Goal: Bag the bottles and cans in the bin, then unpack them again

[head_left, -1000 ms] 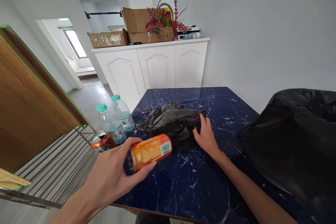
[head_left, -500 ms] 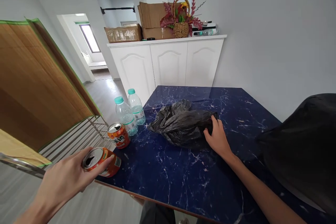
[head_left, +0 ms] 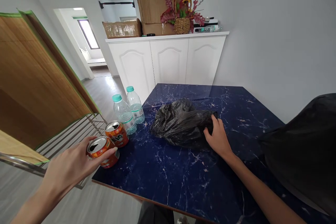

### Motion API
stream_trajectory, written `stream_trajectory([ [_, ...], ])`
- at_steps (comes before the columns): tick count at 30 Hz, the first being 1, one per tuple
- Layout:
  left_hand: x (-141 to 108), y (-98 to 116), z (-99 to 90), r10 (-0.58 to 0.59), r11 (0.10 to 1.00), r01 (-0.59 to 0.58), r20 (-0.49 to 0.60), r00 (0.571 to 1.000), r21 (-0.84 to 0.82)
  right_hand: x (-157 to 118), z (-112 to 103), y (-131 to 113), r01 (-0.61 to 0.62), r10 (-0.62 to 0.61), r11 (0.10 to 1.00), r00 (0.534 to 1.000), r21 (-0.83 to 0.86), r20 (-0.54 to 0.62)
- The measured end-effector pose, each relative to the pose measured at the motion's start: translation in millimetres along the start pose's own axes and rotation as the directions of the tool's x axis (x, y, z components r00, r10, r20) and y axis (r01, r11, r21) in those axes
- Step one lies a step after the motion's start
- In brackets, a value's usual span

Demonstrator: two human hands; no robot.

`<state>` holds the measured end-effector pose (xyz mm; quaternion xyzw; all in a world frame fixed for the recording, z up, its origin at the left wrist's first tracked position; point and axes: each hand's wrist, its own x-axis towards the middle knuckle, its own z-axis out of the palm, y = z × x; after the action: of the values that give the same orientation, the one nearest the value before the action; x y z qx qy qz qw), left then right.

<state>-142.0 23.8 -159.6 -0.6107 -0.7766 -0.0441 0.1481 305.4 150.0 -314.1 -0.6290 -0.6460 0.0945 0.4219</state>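
Observation:
My left hand [head_left: 72,161] is wrapped round an opened orange soda can [head_left: 110,162] at the table's left edge. Just behind it stands a second opened orange can [head_left: 120,138], very close to the held one. Two clear plastic bottles with teal caps, a nearer bottle [head_left: 125,116] and a farther bottle [head_left: 136,107], stand upright beyond the cans. In the middle of the table lies a crumpled black plastic bag [head_left: 181,126]. The fingers of my right hand [head_left: 218,138] pinch its right end; part of the grip is hidden by the hand.
All this is on a dark blue marble-patterned table [head_left: 162,178]. A large black covered shape [head_left: 307,143] is at the right edge. Left of the table stands a metal rack [head_left: 76,136] with a bamboo mat [head_left: 44,84]. A white cabinet [head_left: 168,59] bears boxes and a flower basket [head_left: 182,25].
My left hand has moved the can forward, closer to the second can, and it stands more upright. The bag's left part has bunched up a little. My right hand stays at the bag.

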Motion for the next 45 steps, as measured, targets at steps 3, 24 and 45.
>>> stream_trajectory([
  [3, -10.2, -4.6, -4.0, -0.010, 1.000, 0.012, -0.085, 0.996, 0.014, -0.7, 0.4, -1.2, 0.009, -0.009, 1.000, 1.000, 0.002, -0.002],
  [24, 55.4, 169.5, 54.3, 0.484, 0.639, -0.599, -0.353, 0.801, -0.482, -40.8, -118.7, -66.3, 0.288, -0.315, 0.949, 0.878, -0.129, -0.361],
  [45, 18.8, 123.9, -86.0, 0.090, 0.441, -0.261, -0.247, 0.965, -0.859, -102.8, -186.5, -63.1, 0.312, -0.364, 0.909, 0.918, -0.277, -0.159],
])
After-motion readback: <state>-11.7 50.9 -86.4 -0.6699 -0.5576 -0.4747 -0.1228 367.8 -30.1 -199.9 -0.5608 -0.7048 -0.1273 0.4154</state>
